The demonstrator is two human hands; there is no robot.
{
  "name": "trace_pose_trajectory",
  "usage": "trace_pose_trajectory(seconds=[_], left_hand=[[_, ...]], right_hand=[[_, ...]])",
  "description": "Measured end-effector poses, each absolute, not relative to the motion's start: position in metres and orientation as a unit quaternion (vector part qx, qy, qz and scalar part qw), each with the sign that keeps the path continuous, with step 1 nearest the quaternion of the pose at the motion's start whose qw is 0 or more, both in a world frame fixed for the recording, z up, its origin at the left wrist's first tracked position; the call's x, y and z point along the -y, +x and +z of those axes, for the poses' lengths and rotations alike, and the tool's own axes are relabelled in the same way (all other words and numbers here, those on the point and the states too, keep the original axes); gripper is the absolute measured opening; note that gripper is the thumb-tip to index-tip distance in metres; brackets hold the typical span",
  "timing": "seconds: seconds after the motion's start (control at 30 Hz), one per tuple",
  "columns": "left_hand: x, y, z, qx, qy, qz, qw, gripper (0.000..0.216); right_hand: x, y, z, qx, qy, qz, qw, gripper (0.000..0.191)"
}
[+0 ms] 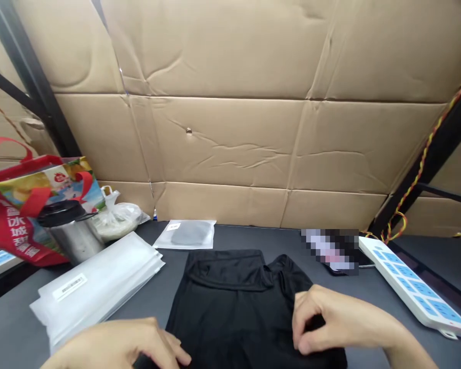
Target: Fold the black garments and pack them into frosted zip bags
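Note:
A black garment (234, 302) lies flat on the dark table (415, 328) in front of me, its waistband toward the cardboard wall. My right hand (330, 320) rests on its right side with the fingers curled, pinching the black fabric. My left hand (126, 346) lies at the bottom edge, fingers bent down onto the garment's lower left part, pressing or gripping it. Just left of the garment is a stack of frosted plastic bags (96, 289) with a white label.
A packed bag with a grey item (188, 234) lies behind the garment. At the left stand a steel flask (71, 230), a red printed tote (19, 205) and a knotted plastic bag (117, 218). A white power strip (415, 287) lies right. Cardboard (253, 128) walls the back.

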State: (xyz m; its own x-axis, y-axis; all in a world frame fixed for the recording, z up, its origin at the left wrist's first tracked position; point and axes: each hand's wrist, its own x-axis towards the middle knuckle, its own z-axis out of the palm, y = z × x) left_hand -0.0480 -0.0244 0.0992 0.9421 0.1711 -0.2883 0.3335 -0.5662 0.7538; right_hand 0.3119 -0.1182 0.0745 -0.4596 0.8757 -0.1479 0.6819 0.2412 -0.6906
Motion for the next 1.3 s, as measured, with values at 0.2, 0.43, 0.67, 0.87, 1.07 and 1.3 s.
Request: trace_pose_trajectory(seconds=[0.2,0.43,0.67,0.87,1.07,1.3], left_hand=[[-0.038,-0.046,0.047,-0.328,0.911,0.159,0.192,0.051],[-0.07,-0.018,0.033,-0.359,0.887,0.226,0.183,0.02],[-0.076,-0.007,0.019,-0.46,0.83,0.292,0.119,0.043],[-0.032,-0.008,-0.01,-0.304,0.938,0.166,-0.023,0.051],[-0.025,-0.011,-0.022,-0.312,0.942,0.119,-0.037,0.056],[-0.026,-0.011,-0.018,-0.313,0.941,0.13,-0.02,0.057]], right_hand=[[0.094,0.311,0.059,0.733,-0.615,0.223,0.186,0.01],[0.044,0.296,0.041,0.689,-0.628,0.21,0.294,0.015],[0.07,0.314,0.048,0.668,-0.669,0.136,0.296,0.012],[0.095,0.331,0.033,0.708,-0.672,0.121,0.181,0.003],[0.076,0.351,0.023,0.625,-0.739,0.07,0.242,0.018],[0.101,0.325,0.049,0.658,-0.703,0.082,0.259,0.03]])
